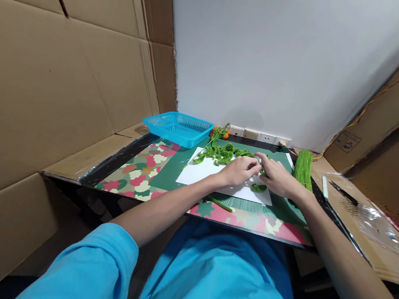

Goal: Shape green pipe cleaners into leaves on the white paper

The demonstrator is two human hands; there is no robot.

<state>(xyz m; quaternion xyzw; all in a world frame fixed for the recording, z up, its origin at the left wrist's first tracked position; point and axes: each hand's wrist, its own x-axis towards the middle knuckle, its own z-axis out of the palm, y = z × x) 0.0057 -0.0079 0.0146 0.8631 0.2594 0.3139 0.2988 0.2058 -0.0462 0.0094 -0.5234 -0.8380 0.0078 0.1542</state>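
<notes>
My left hand [241, 169] and my right hand [277, 176] meet over a white sheet of paper [204, 172], fingers pinched together on a piece of green pipe cleaner [262, 171]. A pile of bent green pipe cleaner pieces [223, 153] lies just beyond my hands. One small green curl [258, 188] rests on the paper under my right hand, and a single green piece [219, 203] lies at the paper's near edge.
A blue plastic basket [179, 127] stands at the back left of the patterned mat [137, 173]. A bundle of straight green pipe cleaners [303, 168] lies at right. Orange flowers [221, 132] sit by the wall. Black tool [343, 192] and plastic bag [376, 227] lie on cardboard.
</notes>
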